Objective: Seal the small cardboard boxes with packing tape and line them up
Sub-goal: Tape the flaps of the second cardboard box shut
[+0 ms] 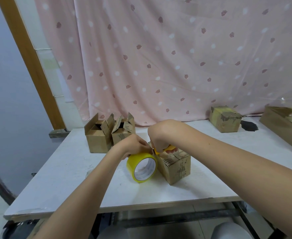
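A white table (59,183) carries everything, set before a pink curtain (176,57). At the right edge a long cardboard tray (279,128) is cut off by the frame; it holds something pale and crinkly, too blurred to name. At the back left two open boxes (97,135) stand touching side by side with flaps up; their insides are dark and nothing can be made out in them. A closed box (225,119) sits well apart at the back right, its top glossy with tape, beside a dark patch on the table.

The box being worked (175,165) stands near the table's middle, closed, with worn, torn print on its top and side. The tape roll (142,167), yellow, stands on edge just beside its left face, touching or nearly so.

The left hand (135,145) curls over the top of the roll and grips it, fingertips at the tape's edge. The right hand (159,140) bends down over the box top, fingers curled round a yellow-orange object (166,149), mostly hidden under the hand; what it is cannot be told.
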The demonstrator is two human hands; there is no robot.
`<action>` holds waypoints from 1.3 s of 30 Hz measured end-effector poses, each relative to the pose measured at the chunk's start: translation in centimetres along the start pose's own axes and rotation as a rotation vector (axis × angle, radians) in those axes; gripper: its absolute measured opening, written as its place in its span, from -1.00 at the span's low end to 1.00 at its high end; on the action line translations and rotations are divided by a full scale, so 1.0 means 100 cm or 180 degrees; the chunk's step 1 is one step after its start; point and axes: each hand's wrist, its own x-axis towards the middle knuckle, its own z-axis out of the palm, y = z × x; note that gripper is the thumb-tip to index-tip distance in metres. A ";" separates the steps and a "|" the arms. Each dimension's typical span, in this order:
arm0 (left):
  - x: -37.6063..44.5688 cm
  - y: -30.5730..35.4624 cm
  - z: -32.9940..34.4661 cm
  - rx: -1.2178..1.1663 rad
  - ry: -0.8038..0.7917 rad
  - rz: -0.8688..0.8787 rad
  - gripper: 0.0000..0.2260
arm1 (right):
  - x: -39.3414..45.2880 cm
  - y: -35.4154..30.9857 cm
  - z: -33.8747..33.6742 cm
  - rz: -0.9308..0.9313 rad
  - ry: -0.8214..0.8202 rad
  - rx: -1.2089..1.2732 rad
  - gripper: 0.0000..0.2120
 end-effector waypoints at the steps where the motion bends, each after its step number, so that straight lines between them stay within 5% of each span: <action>1: 0.002 0.000 0.001 -0.0026 0.0000 -0.0010 -0.90 | 0.000 -0.001 0.000 -0.0006 0.0001 -0.0055 -0.91; 7: 0.011 -0.004 0.006 -0.0203 0.0028 0.0067 -0.62 | 0.002 -0.004 0.002 0.0068 -0.0053 -0.0146 -0.92; 19: 0.004 0.008 0.005 -0.0144 0.0108 0.0066 -0.47 | 0.002 -0.004 0.003 0.0078 -0.0357 -0.0195 -0.89; 22: -0.005 0.015 0.003 -0.0027 0.0203 -0.0144 -0.80 | 0.000 -0.009 0.010 0.0008 -0.0720 -0.0250 -0.83; 25: -0.001 0.010 0.000 -0.0037 0.0112 -0.0235 -0.79 | -0.006 0.001 0.013 -0.0044 -0.0445 -0.0242 -0.80; 28: 0.001 0.008 0.002 0.0066 0.0018 -0.0189 -0.86 | -0.017 0.025 0.012 -0.0105 -0.0658 0.0767 -0.76; 34: 0.006 0.002 0.002 0.0114 -0.0197 -0.0110 -0.89 | -0.019 0.087 0.038 0.0317 0.0566 0.2523 -0.68; 39: 0.005 0.005 0.002 0.0196 -0.0237 -0.0073 -0.88 | 0.023 0.103 0.104 0.0928 0.0999 0.2785 -0.56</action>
